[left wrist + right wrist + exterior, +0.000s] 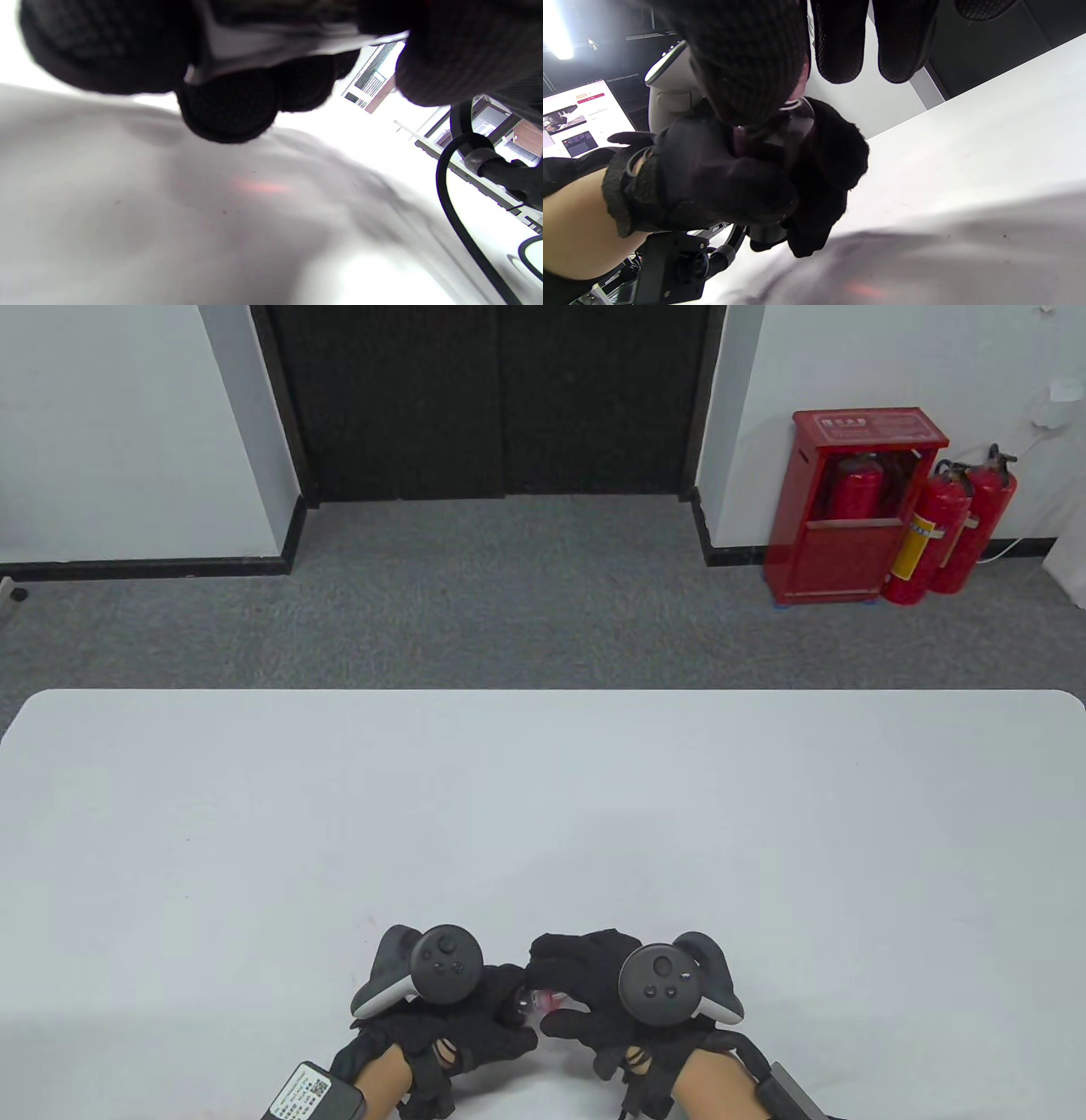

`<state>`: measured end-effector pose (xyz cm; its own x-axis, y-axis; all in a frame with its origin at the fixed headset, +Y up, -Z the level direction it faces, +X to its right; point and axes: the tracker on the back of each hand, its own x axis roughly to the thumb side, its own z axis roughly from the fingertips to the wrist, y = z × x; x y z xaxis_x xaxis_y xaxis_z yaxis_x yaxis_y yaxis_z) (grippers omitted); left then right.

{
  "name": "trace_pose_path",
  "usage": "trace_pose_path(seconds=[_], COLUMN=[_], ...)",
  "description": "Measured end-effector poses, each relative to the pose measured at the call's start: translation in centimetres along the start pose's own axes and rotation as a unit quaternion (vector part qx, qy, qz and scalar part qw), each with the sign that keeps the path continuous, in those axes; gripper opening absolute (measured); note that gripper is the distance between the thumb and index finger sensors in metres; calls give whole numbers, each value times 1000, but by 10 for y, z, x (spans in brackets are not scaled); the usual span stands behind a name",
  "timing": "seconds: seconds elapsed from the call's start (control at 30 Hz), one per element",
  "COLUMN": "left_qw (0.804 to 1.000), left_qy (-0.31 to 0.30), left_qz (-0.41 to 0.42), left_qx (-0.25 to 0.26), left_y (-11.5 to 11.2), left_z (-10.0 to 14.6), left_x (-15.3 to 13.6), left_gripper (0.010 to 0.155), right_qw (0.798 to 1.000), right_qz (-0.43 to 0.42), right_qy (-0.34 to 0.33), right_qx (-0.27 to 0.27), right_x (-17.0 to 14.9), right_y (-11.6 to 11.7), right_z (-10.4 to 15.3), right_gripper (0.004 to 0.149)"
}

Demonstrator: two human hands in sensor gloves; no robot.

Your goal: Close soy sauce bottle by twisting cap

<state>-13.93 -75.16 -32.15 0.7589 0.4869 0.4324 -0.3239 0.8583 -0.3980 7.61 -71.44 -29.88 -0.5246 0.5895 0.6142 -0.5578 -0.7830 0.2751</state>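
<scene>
Left hand [462, 1027] and right hand [594, 1001]: black knitted gloves with dotted grip texture on the fingertips [840, 51]. Grey-and-black round trackers [441, 967] with small buttons sit behind the knuckles. Bare skin at both wrists [386, 1069]. Below the left wrist, a labelled grey box [310, 1094]; black cable [462, 228] nearby.

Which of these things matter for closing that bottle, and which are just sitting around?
Part of the job:
soy sauce bottle
red cap
left hand
right hand

Just there:
white table
red cabinet
fire extinguishers
</scene>
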Motion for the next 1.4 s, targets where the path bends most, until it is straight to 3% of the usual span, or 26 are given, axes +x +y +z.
trace_pose_path(seconds=[1.2,1.4], left_qw=[1000,1000], left_qy=[9,12], left_qz=[-22,-5], left_qx=[1,14], left_y=[2,5], left_z=[2,3], left_x=[0,-4], left_gripper=[63,63], right_qw=[998,999], right_qz=[-6,-25], right_qy=[56,9], right_qx=[11,44], right_x=[-3,0], right_y=[3,1], right_z=[-2,-1], right_gripper=[62,76])
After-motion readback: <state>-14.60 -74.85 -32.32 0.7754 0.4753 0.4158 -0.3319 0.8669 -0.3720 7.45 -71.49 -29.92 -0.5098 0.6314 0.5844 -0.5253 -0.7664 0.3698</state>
